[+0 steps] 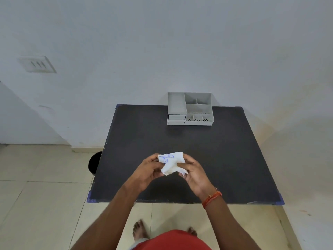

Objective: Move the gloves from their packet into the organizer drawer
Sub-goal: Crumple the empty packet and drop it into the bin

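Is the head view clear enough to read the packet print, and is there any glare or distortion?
Head view: soft, even light, no glare on the matte black table; blue print on the white packet is too blurred to read; wide-angle lens splays the table edges; organizer stays fairly sharp.

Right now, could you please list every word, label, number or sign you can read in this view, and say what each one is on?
Nothing can be read for certain.
Packet, held between the left hand and right hand: blue print, too blurred to read.
Organizer: no lettering visible.
Wall switch plate: no marking legible.
Table: no text.
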